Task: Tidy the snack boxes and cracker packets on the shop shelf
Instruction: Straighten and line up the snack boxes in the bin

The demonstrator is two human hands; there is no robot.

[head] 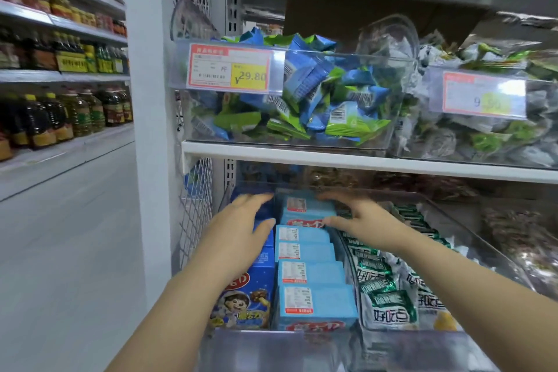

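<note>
on the lower shelf, under the white shelf board [332, 157], a file of light blue snack boxes [311, 275] is packed in a clear bin [259, 344]. a column of dark blue boxes [250, 290] is set just to its left. the cracker packets [389, 296] are stood in a neighbouring clear bin to the right.

the rearmost box [302, 205] is flanked by both hands. the left hand [241, 226] is laid over the dark blue boxes, its thumb brought up against the left edge of the light blue file. the right hand [362, 220] is reached in from the packet side, thumb and fingers set against the right end of that rear box. on both hands the grip is apart: fingers are stretched and spread, and nothing is seen to be clamped. the fingertips are blurred, so light contact cannot be ruled out.

this bracketing is judged to be for squaring the rear boxes into line, since a push from both ends centres a box without lifting it.

each light blue box is laid with its long axis across the shelf, left to right. the barcode label is turned upward and the red-lettered face is turned toward the aisle. the file itself runs front to back. the rear box seems to be raised or tilted a little above the rest. the packets are stood on edge with printed fronts toward the aisle, leaning slightly back.
</note>
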